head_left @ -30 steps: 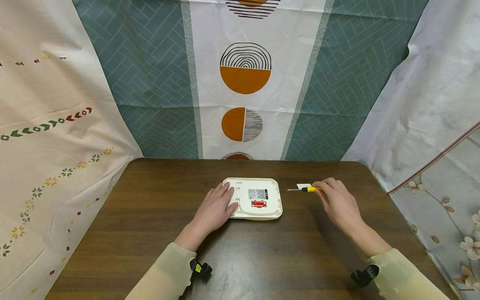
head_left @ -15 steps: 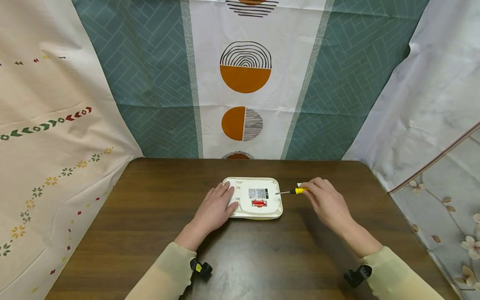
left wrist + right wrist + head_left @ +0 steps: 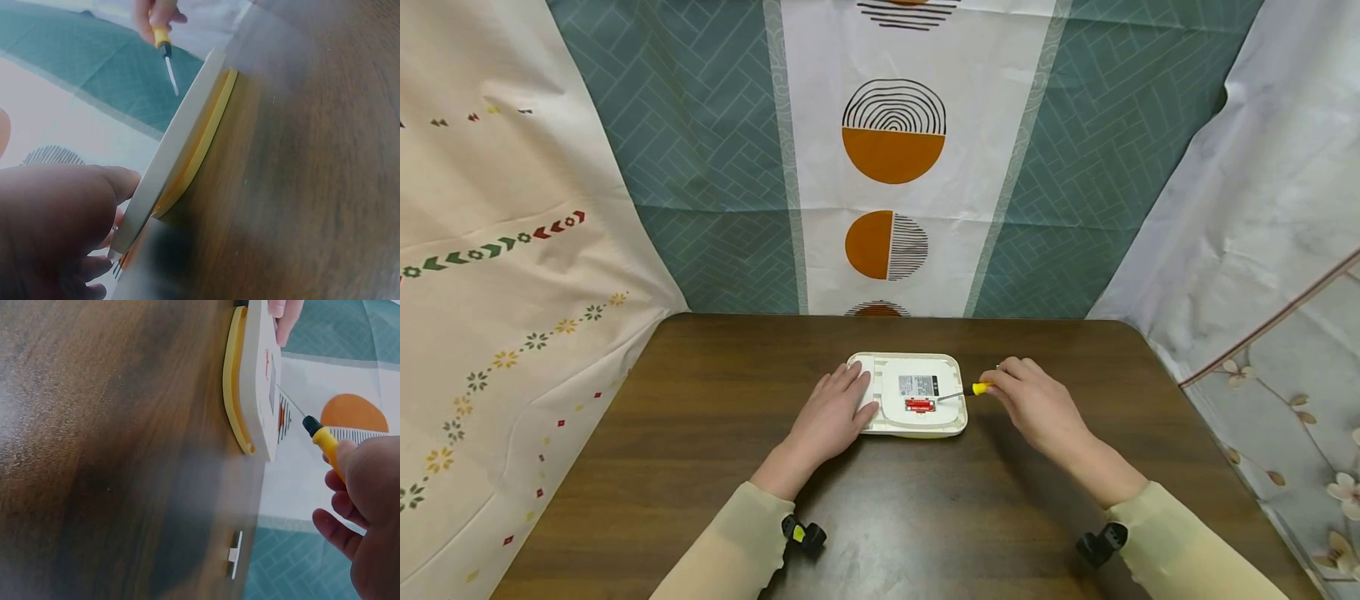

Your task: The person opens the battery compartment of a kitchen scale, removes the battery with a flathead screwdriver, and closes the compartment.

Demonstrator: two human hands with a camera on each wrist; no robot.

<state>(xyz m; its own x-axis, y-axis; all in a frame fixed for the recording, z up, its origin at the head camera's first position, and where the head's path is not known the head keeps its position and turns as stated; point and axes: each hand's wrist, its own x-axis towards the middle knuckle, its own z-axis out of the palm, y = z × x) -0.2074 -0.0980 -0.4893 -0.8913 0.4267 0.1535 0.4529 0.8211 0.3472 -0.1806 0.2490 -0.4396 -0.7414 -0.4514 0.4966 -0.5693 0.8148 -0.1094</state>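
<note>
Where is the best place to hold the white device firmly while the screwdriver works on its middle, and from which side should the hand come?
Probably the left end, from the left. The white device lies flat on the table, and the left hand presses there already. The screwdriver, held by the right hand, enters from the right toward the red part, so the left end stays free.

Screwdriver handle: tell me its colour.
Yellow, with a black collar; the screwdriver shows best in the right wrist view.
</note>
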